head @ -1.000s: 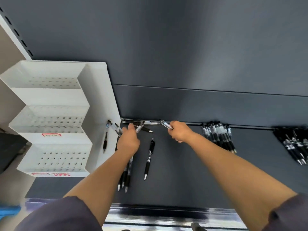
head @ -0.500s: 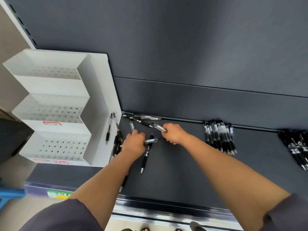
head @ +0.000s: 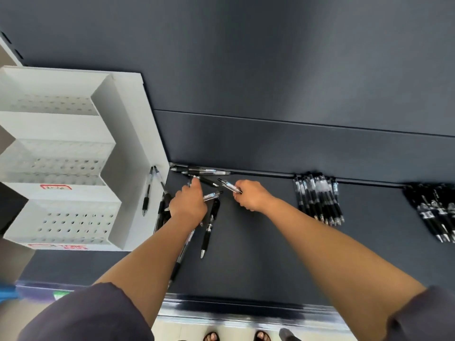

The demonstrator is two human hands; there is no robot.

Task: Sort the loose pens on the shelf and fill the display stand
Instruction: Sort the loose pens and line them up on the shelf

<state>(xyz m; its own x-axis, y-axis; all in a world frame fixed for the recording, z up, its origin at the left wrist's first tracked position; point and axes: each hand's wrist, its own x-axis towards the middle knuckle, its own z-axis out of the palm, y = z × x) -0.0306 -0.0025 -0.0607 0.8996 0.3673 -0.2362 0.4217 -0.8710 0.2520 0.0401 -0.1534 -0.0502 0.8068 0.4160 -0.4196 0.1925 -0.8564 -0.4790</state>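
Observation:
Several loose black and clear pens (head: 208,227) lie scattered on the dark shelf (head: 258,254) beside a white tiered display stand (head: 61,195), whose perforated tiers hold no pens. My left hand (head: 189,205) is over the pile; its fingers curl around a clear pen (head: 212,195) while one finger reaches toward a black pen (head: 206,181) behind. My right hand (head: 251,195) pinches another clear pen (head: 229,186) that points up and left. Two pens (head: 149,190) lean on the stand's side panel.
A sorted bundle of black pens (head: 318,198) lies to the right, and another bundle (head: 435,210) sits at the far right. More pens (head: 204,171) rest along the shelf's back groove. The shelf's front rail (head: 246,313) runs below, with sandalled feet under it.
My left hand pulled back from the back groove onto the pile and picked up a clear pen. My right hand kept its pen and stayed in place. The camera shifted.

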